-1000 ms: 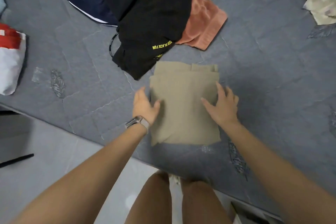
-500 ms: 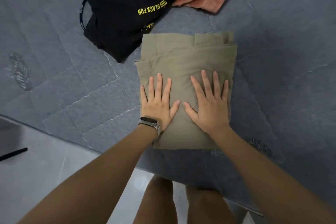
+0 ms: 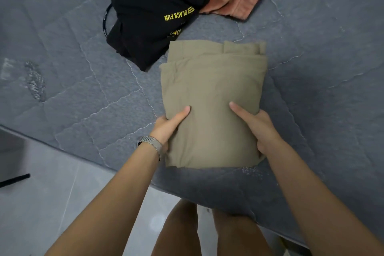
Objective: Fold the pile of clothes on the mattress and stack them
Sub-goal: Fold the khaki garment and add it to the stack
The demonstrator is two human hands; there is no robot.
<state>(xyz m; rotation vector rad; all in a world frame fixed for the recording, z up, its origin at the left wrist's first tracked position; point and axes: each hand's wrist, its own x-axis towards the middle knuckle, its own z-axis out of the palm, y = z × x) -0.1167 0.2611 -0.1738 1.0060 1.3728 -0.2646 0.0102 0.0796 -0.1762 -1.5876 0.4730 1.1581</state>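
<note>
Hands clamp our folded khaki garment [image 3: 212,97] at frame centre: left hand [image 3: 166,129] and right hand [image 3: 257,127] pinch opposite sides, thumbs on top. Its long axis runs toward the black garment [image 3: 153,12] at upper centre, likely our stacking spot.

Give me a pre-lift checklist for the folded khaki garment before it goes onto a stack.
1. Left hand grips the folded khaki garment at its left edge, thumb on top: ok.
2. Right hand grips its right edge: ok.
3. Fold tidy, layers aligned: ok, far edge slightly stepped.
4. Fingers fully under the bundle: cannot tell.
5. Garment clear of the black garment: cannot tell; the corners look very close.
6. Stack spot in view: not ok.
</note>
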